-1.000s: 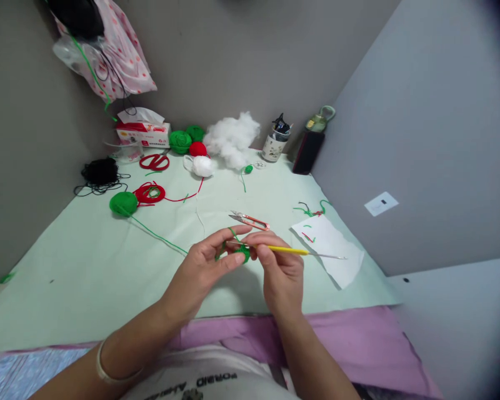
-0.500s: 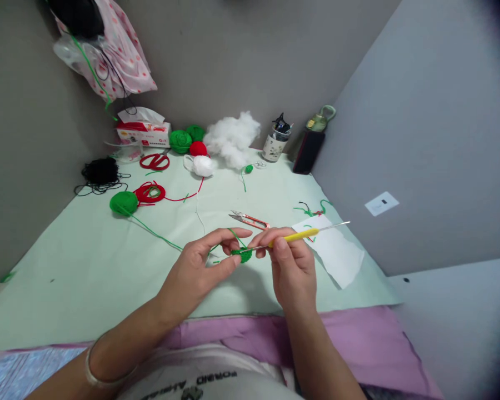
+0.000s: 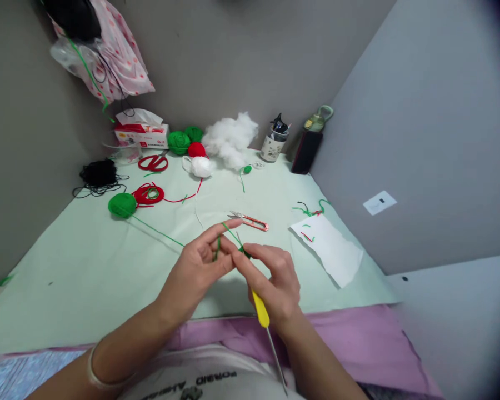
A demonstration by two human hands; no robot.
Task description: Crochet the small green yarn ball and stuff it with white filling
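Note:
My left hand (image 3: 198,264) has its thumb and fingers closed at a small green crochet piece (image 3: 246,253), mostly hidden by fingertips. Green yarn (image 3: 230,231) runs over its raised index finger, and a strand leads back to a green yarn ball (image 3: 122,205) on the left. In my right hand (image 3: 278,280) is a crochet hook (image 3: 260,310) with a yellow grip, its far end pointing down toward my body. The right thumb and fingertips also pinch at the crochet piece, close against the left fingertips. Orange-handled thread snips (image 3: 255,223) lie just beyond both hands.
White paper (image 3: 331,250) with yarn scraps lies to the right. Red scissors (image 3: 153,163), black yarn (image 3: 99,173), a red yarn coil (image 3: 144,194), white stuffing (image 3: 231,139), a tissue box (image 3: 144,136) and a pen cup (image 3: 272,147) stand or lie farther back. Walls border the table.
The crochet hook has swung from pointing right to pointing down toward my body. My right hand has turned and closed in on the crochet piece, now largely covering it.

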